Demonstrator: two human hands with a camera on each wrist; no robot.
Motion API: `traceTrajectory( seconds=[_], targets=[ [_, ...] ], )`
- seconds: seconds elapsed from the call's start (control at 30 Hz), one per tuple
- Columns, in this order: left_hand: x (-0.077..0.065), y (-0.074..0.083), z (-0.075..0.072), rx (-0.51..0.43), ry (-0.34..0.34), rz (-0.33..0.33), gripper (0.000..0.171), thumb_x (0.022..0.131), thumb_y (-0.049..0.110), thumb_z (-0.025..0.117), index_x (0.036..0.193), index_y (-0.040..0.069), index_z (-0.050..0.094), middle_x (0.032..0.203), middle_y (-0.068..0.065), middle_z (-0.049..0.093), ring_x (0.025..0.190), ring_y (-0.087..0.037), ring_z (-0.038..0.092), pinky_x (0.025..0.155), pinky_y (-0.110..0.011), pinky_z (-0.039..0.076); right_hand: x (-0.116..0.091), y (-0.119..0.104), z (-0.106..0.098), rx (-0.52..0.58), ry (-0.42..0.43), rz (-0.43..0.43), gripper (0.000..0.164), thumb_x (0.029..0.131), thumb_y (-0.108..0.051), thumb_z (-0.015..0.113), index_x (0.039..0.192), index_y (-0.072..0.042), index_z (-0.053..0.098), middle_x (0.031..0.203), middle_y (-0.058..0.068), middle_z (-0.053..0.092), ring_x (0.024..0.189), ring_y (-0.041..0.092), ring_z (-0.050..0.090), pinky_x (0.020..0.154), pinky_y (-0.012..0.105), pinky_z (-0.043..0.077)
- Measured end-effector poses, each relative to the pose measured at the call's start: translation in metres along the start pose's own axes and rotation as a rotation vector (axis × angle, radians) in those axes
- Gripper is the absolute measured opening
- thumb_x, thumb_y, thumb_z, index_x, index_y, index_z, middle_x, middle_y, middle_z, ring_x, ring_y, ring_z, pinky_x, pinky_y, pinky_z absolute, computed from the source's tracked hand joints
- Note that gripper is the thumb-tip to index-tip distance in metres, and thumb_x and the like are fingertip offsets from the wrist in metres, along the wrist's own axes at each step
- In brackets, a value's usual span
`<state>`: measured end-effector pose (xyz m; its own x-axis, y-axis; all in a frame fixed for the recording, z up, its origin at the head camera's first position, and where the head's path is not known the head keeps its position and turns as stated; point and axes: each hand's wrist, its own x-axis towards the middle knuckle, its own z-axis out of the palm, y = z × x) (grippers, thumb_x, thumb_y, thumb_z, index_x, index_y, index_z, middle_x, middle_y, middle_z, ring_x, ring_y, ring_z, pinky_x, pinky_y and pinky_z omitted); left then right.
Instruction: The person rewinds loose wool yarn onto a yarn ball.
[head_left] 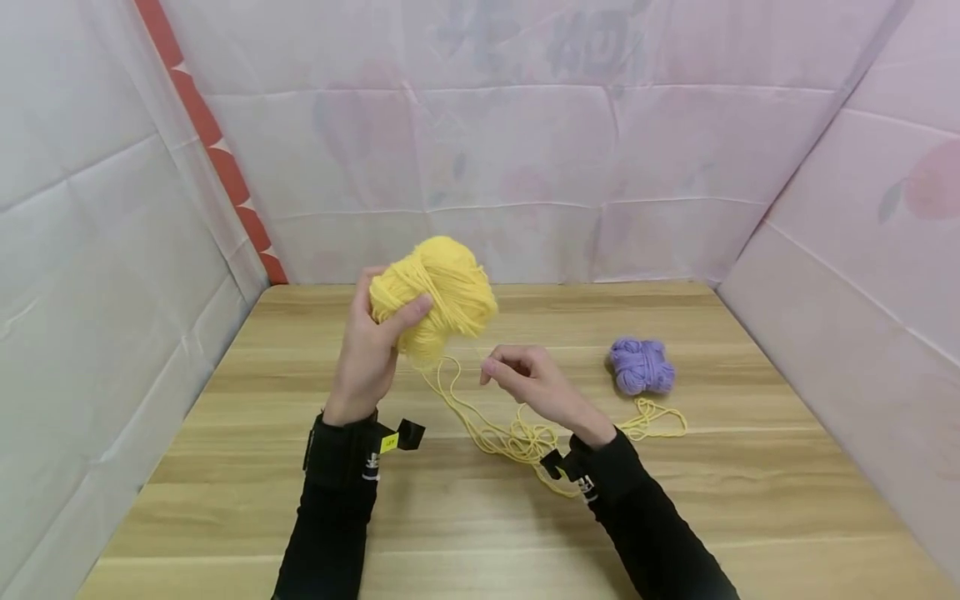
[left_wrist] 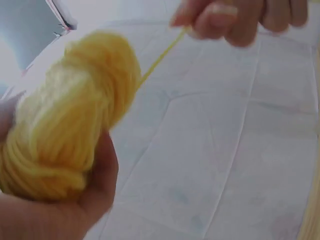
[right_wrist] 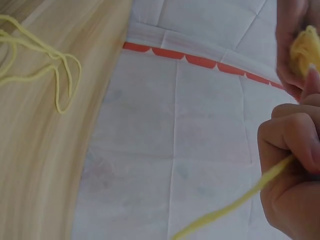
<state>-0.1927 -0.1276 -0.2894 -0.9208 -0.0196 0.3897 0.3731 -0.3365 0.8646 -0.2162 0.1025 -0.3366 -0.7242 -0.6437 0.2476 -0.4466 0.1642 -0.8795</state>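
My left hand (head_left: 365,354) holds a thick ball of yellow yarn (head_left: 442,292) above the table, its thumb across the near side. To the right, my right hand (head_left: 534,385) pinches a strand of yellow yarn (left_wrist: 162,56) with curled fingers. In the left wrist view that strand runs straight from the ball to the right fingertips. A tail of the strand (right_wrist: 235,202) leaves the curled right hand in the right wrist view. Loose loops of yellow yarn (head_left: 517,443) lie on the wooden table below the hands, partly hidden by the right forearm.
A small ball of purple yarn (head_left: 642,367) rests on the table at the right, near the end of the loose yellow loops. Pale printed sheets (head_left: 517,150) stand as walls behind and on both sides of the wooden table (head_left: 247,483).
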Motion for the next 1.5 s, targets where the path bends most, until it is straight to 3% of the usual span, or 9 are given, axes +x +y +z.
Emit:
traceTrajectory(
  seconds=[0.2, 0.37, 0.47, 0.57, 0.77, 0.93, 1.13, 1.33, 1.5],
  targets=[
    [0.004, -0.004, -0.007, 0.129, 0.231, 0.064, 0.046, 0.083, 0.009, 0.075, 0.115, 0.013, 0.043, 0.107, -0.008, 0.06, 0.086, -0.017, 0.065, 0.07, -0.027, 0.057, -0.009, -0.012, -0.011, -0.104, -0.008, 0.059, 0.023, 0.1, -0.021, 0.051, 0.096, -0.007, 0.069, 0.071, -0.001, 0.049, 0.055, 0.006, 0.035, 0.052, 0.022, 0.034],
    [0.005, -0.008, -0.014, 0.331, 0.279, 0.049, 0.052, 0.079, 0.01, 0.079, 0.116, 0.012, 0.042, 0.105, -0.007, 0.057, 0.085, -0.019, 0.062, 0.067, -0.027, 0.056, -0.021, -0.026, -0.024, -0.162, -0.004, 0.044, 0.019, 0.1, -0.02, 0.053, 0.1, -0.011, 0.07, 0.076, -0.002, 0.055, 0.057, 0.006, 0.034, 0.052, 0.026, 0.032],
    [0.005, -0.009, -0.016, 0.513, 0.22, 0.016, 0.056, 0.077, 0.01, 0.08, 0.119, 0.007, 0.043, 0.106, -0.01, 0.056, 0.087, -0.021, 0.058, 0.068, -0.029, 0.054, -0.028, -0.031, -0.031, -0.178, 0.015, 0.036, 0.017, 0.099, -0.021, 0.055, 0.102, -0.014, 0.07, 0.08, -0.003, 0.059, 0.057, 0.006, 0.034, 0.051, 0.027, 0.032],
    [0.005, -0.01, -0.015, 0.701, 0.102, -0.017, 0.058, 0.075, 0.01, 0.081, 0.12, 0.007, 0.045, 0.111, -0.013, 0.057, 0.095, -0.024, 0.057, 0.074, -0.033, 0.053, -0.034, -0.036, -0.036, -0.177, 0.053, -0.009, 0.014, 0.097, -0.016, 0.057, 0.1, -0.014, 0.071, 0.076, -0.004, 0.058, 0.054, 0.006, 0.033, 0.048, 0.027, 0.031],
    [0.004, -0.014, -0.008, 0.894, -0.259, -0.004, 0.057, 0.072, 0.012, 0.084, 0.119, 0.01, 0.05, 0.112, -0.014, 0.063, 0.098, -0.028, 0.059, 0.08, -0.037, 0.052, -0.041, -0.041, -0.042, -0.158, 0.155, -0.113, 0.014, 0.093, -0.005, 0.061, 0.096, -0.015, 0.069, 0.061, -0.006, 0.041, 0.049, 0.008, 0.03, 0.044, 0.028, 0.028],
    [0.001, -0.02, -0.002, 0.881, -0.511, 0.036, 0.055, 0.073, 0.015, 0.084, 0.117, 0.012, 0.052, 0.105, -0.009, 0.063, 0.09, -0.02, 0.059, 0.075, -0.029, 0.053, -0.04, -0.04, -0.041, -0.151, 0.242, -0.177, 0.012, 0.092, -0.001, 0.061, 0.096, -0.009, 0.068, 0.061, -0.004, 0.04, 0.05, 0.01, 0.031, 0.046, 0.029, 0.028],
    [-0.005, -0.022, 0.003, 0.812, -0.704, 0.047, 0.054, 0.073, 0.021, 0.084, 0.117, 0.014, 0.053, 0.103, -0.002, 0.061, 0.087, -0.014, 0.056, 0.073, -0.025, 0.052, -0.031, -0.035, -0.035, -0.129, 0.329, -0.245, 0.01, 0.09, 0.003, 0.061, 0.094, -0.003, 0.068, 0.06, -0.003, 0.043, 0.049, 0.009, 0.033, 0.043, 0.028, 0.028],
    [-0.009, -0.017, 0.005, 0.637, -0.81, 0.002, 0.052, 0.074, 0.017, 0.084, 0.115, 0.016, 0.052, 0.105, -0.004, 0.058, 0.088, -0.017, 0.056, 0.072, -0.028, 0.054, -0.02, -0.027, -0.031, -0.077, 0.338, -0.245, 0.008, 0.09, 0.003, 0.061, 0.094, 0.0, 0.068, 0.063, -0.008, 0.05, 0.049, 0.008, 0.033, 0.044, 0.028, 0.027],
    [-0.013, -0.008, 0.004, 0.461, -0.765, -0.082, 0.053, 0.074, 0.01, 0.083, 0.117, 0.019, 0.053, 0.111, -0.005, 0.056, 0.094, -0.022, 0.056, 0.076, -0.033, 0.055, -0.011, -0.018, -0.024, -0.025, 0.274, -0.218, 0.007, 0.092, -0.002, 0.062, 0.095, 0.0, 0.067, 0.069, -0.011, 0.057, 0.051, 0.005, 0.039, 0.044, 0.024, 0.032]
  ],
)
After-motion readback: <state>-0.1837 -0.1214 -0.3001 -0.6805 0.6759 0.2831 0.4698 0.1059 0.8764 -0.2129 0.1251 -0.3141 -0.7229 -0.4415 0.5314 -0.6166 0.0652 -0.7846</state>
